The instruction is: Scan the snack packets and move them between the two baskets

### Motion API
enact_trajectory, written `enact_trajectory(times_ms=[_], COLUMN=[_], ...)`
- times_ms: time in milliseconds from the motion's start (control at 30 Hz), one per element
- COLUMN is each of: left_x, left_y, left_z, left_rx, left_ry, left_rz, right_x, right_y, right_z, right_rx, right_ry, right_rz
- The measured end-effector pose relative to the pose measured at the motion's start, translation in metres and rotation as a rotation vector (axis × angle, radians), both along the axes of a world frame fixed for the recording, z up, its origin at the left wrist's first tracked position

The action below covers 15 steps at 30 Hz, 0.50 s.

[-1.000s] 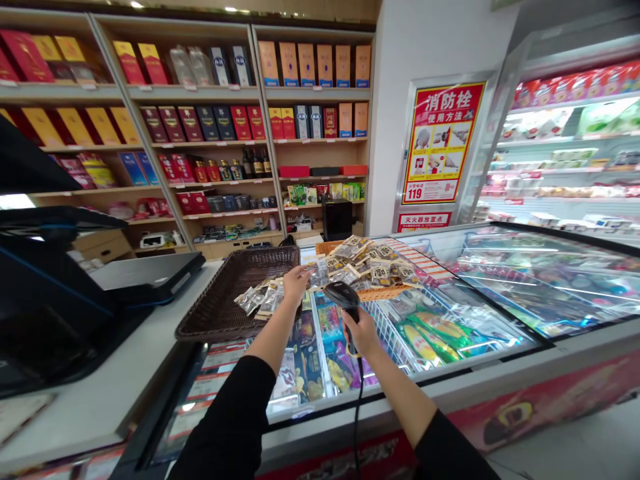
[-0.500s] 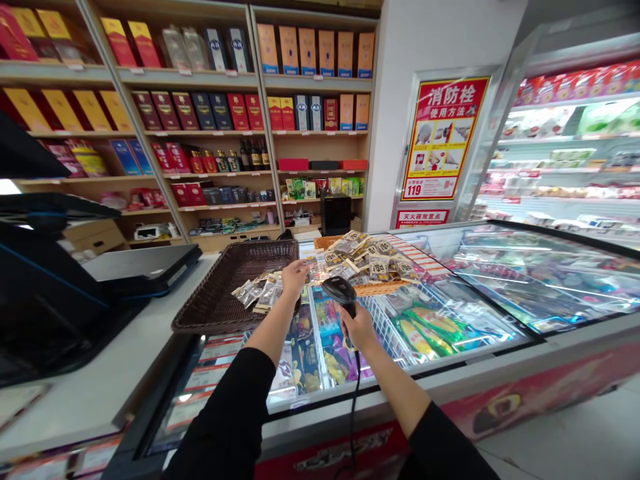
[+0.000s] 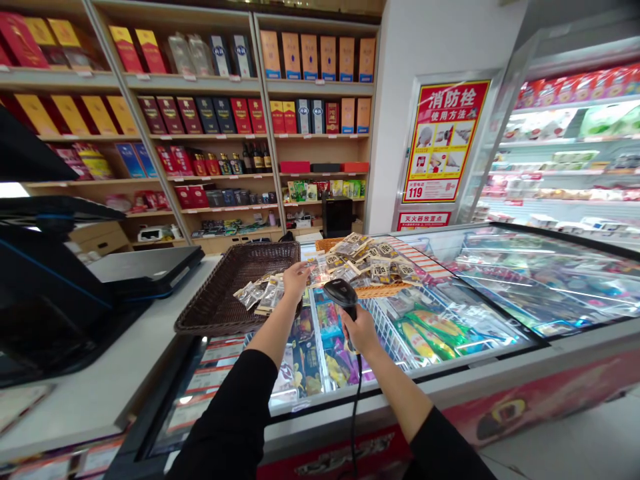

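Note:
My right hand (image 3: 361, 331) is wrapped around the handle of a black barcode scanner (image 3: 341, 292), whose cable hangs down in front of the freezer. The scanner's head points forward and left, toward my left hand (image 3: 296, 279). Between its closed fingertips my left hand pinches a small clear packet (image 3: 316, 268), held just left of the pile. Many similar packets (image 3: 383, 265) are heaped in an orange-brown woven basket (image 3: 383, 291). A few more packets (image 3: 270, 293) lie in the dark brown wicker basket (image 3: 215, 313), beneath and left of my left hand.
Both baskets rest on a glass-topped chest freezer (image 3: 470, 280) full of packaged food. To the left, a counter (image 3: 120, 347) carries a black-and-grey scale-like machine (image 3: 145, 267). Shelves of boxes (image 3: 220, 113) line the back, and a lit fridge (image 3: 565, 147) stands at the right.
The view has shifted slightly, so everything sits a little lower. Both hands keep nearly the same pose, with the packet and the barcode scanner still held.

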<state>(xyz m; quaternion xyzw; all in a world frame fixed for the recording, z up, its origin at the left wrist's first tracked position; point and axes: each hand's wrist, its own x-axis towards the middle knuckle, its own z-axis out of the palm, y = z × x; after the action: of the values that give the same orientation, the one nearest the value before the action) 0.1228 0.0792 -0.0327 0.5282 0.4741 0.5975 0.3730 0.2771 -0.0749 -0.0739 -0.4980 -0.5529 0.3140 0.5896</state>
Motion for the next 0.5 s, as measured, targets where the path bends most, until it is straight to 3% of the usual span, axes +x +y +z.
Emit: enact_trajectory(times_ms=[233,367,500], left_x=[0.0,0.003,-0.002], left_y=[0.0,-0.001,-0.009], left_z=[0.001,0.002,0.011], left_rx=[-0.011,-0.033,0.098], left_ry=[0.016,0.026,0.12], left_rz=[0.026,0.05,0.188], right_x=[0.004,0.004,0.004], right_y=[-0.005,-0.004,0.003], right_z=[0.001,-0.001,-0.006], right_rx=[0.032,-0.001,-0.02], right_ry=[-0.02,0.156,0.388], right_rz=[0.016,0.07,0.091])
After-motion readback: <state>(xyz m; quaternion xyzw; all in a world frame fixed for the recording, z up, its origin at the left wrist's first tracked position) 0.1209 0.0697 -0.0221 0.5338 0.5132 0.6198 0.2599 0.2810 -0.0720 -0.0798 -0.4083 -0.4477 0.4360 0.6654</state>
